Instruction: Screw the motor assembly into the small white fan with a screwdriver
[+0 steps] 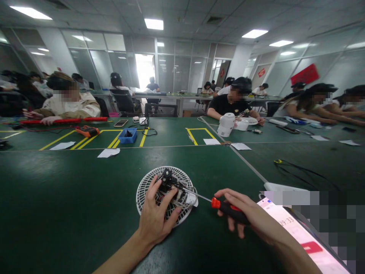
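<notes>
A round white fan grille (141, 190) lies flat on the green table in front of me. On it sits a black fan motor assembly (167, 176) with wires and a small white part. My left hand (158, 211) holds this assembly from the near side, its fingers spread around it and over the grille. My right hand (242, 209) grips a screwdriver (228, 210) with a black and red handle. Its metal shaft points left into the assembly; exactly where the tip meets it is hard to make out.
A lit phone (299, 232) lies close by my right forearm. Farther off are a blue bin (127, 136), an orange multimeter (87, 131), paper slips (108, 153) and a white fan housing (226, 125). A black strap (302, 171) lies at right. Co-workers sit across the table.
</notes>
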A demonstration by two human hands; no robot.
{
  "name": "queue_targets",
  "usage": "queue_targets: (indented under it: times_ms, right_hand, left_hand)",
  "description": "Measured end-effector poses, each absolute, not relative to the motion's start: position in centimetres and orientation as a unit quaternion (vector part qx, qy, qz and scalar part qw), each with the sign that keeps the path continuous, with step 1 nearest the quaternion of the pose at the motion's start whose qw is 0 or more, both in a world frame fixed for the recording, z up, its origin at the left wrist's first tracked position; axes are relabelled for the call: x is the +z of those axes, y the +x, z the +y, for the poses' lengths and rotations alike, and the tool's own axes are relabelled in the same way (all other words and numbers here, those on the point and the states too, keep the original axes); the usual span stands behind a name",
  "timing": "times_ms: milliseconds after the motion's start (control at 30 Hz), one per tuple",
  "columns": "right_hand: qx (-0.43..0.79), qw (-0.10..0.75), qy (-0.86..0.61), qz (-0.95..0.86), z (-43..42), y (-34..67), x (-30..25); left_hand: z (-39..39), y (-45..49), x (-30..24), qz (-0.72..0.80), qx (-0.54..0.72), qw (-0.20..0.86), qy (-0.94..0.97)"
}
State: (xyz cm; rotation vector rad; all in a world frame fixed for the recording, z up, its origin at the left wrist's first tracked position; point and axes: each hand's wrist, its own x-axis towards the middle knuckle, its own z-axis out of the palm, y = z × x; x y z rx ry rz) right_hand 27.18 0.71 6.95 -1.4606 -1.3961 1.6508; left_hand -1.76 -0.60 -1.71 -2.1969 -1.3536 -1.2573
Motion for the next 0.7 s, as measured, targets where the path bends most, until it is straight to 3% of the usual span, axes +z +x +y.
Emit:
queue_targets:
  times_ms: [100, 433, 533, 700]
  right_hand:
    - [0.609, 0.250, -0.539, -0.526, 0.8, 27.3, 6.9]
    - [0.517, 0.340, -0.515, -0.593, 1.2, 27.7, 6.9]
    - [0.516, 0.347, -0.506, -0.597, 1.3, 27.5, 6.7]
    - [0.545, 0.344, -0.511, -0.569, 1.2, 26.9, 6.4]
  left_hand:
    - [-0.7, -1.8, -1.8, -0.466, -0.434, 0.140, -0.758]
    - [-0.4, -2.0, -1.6, -0.449, -0.496, 0.123, -0.733]
    - [0.1, -2.1, -0.5, -0.453, -0.546, 0.098, -0.698]
    - [1.1, -1.3, 1.1, -0.507, -0.518, 0.070, -0.686]
